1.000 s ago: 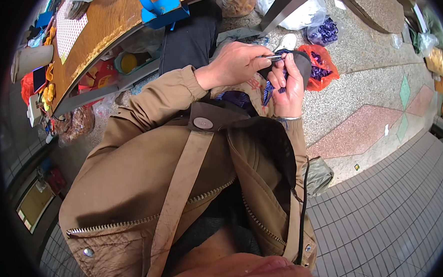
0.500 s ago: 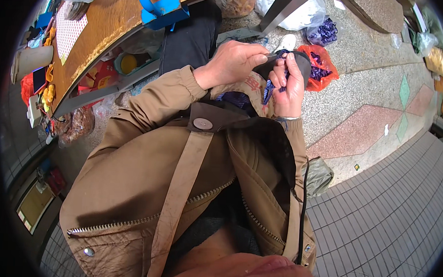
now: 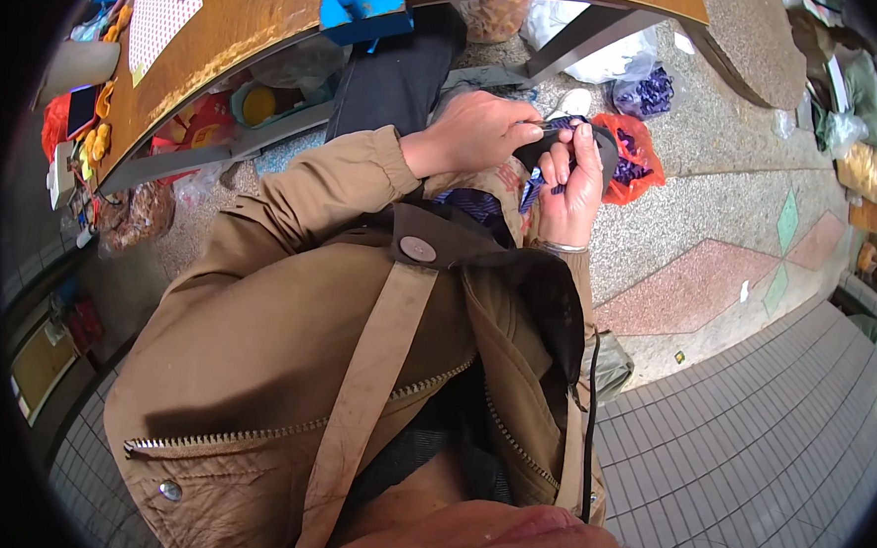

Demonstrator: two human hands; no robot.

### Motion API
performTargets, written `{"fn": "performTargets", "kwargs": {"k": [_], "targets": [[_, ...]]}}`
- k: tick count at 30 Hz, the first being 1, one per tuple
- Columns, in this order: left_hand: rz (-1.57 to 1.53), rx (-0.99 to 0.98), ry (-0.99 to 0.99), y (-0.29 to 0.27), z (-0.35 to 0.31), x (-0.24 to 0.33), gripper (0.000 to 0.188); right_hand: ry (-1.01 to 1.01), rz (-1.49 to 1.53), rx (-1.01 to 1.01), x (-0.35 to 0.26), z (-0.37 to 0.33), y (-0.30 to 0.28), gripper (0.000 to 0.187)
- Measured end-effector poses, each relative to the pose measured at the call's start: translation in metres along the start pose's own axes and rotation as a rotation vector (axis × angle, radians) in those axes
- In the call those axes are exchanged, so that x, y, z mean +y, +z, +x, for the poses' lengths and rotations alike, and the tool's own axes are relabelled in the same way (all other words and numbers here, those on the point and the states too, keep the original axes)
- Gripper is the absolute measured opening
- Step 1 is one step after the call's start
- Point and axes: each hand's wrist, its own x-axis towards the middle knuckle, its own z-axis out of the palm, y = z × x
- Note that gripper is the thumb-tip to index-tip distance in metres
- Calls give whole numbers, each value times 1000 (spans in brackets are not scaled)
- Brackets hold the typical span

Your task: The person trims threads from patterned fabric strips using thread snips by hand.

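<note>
My left hand (image 3: 474, 135) is closed, thumb and forefinger pinching a thin dark metal tool (image 3: 551, 130) that points toward the other hand. Its exact kind is too small to tell. Close by on the right, my right hand (image 3: 572, 182) is held up with its fingers curled round a purple-blue striped strip of fabric (image 3: 530, 191). Part of the strip hangs below the fingers; the rest is hidden in the palm. More purple striped fabric (image 3: 474, 204) lies in my lap, inside a beige printed sack (image 3: 515, 201).
Beyond my right hand, a red plastic bag (image 3: 649, 186) and a clear bag (image 3: 644, 94), both with purple pieces, sit on the speckled floor. A wooden table (image 3: 243, 36) with a blue metal fixture (image 3: 364, 20) curves along the far left. Its dark leg (image 3: 584, 44) slants down behind the hands.
The view has shifted, so the table and bags appear slightly lower and further right. My hands stay close together; less of the fabric shows below the right fingers.
</note>
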Motion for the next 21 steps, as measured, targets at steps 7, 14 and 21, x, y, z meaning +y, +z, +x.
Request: {"fn": "performTargets", "kwargs": {"k": [7, 14, 21], "targets": [[-16, 36, -15, 0, -3, -6, 21, 5, -17, 14, 6, 2, 2, 16], [-7, 31, -3, -3, -4, -7, 22, -4, -25, 0, 8, 1, 4, 14], [-44, 127, -20, -19, -15, -8, 20, -6, -151, -60, 8, -5, 15, 13]]}}
